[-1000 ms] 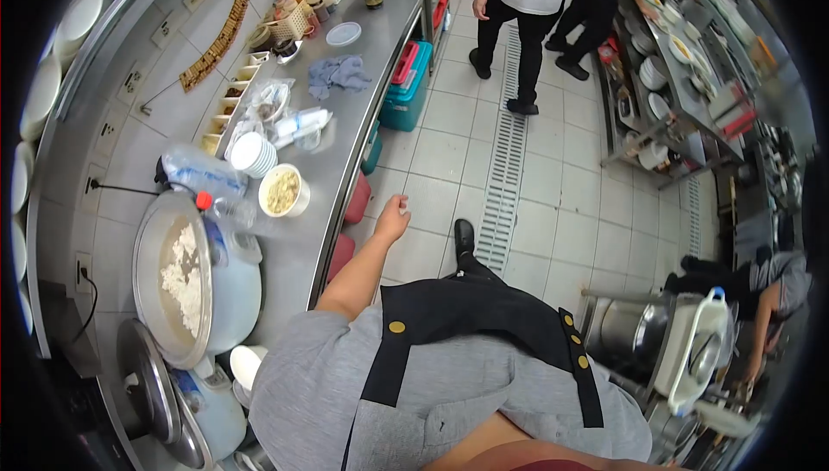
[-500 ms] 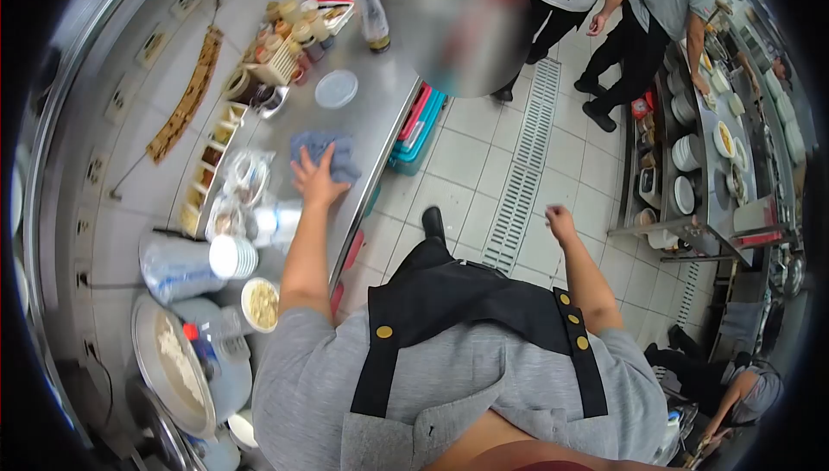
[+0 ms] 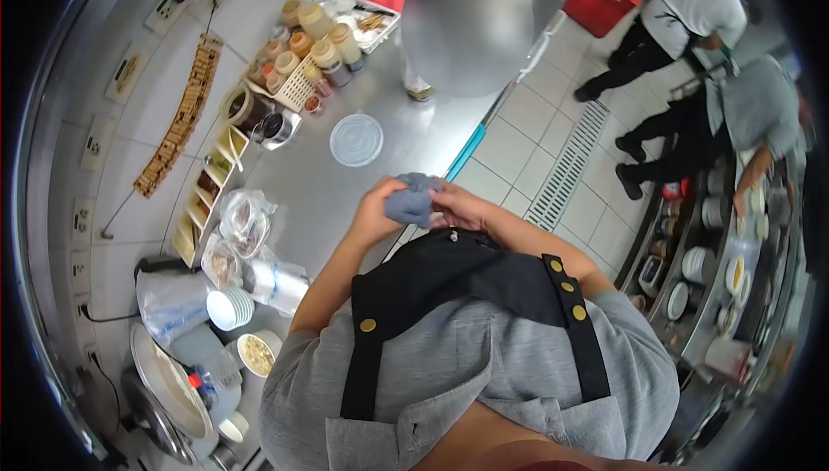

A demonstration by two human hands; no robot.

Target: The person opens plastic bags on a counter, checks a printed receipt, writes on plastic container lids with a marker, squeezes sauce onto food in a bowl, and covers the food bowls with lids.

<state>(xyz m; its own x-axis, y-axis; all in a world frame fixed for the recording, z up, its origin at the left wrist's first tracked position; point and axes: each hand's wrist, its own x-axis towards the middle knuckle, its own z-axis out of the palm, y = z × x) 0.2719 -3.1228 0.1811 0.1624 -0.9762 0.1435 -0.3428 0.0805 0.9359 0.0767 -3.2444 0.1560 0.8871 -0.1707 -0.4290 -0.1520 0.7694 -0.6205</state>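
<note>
In the head view, the left hand (image 3: 376, 212) and right hand (image 3: 464, 207), fingers curled, grip a bunched cloth (image 3: 411, 202) by the worktop (image 3: 315, 190) edge. A loose fold, swung low, could drag the round lid (image 3: 356, 139). Earlier, the cloth lay on the worktop under the left hand alone.

Open steel counter (image 3: 311, 199) surrounds the flat round lid (image 3: 357, 140); sauce bottles (image 3: 318, 39) block the far side, plastic bags (image 3: 246, 225) the left.
</note>
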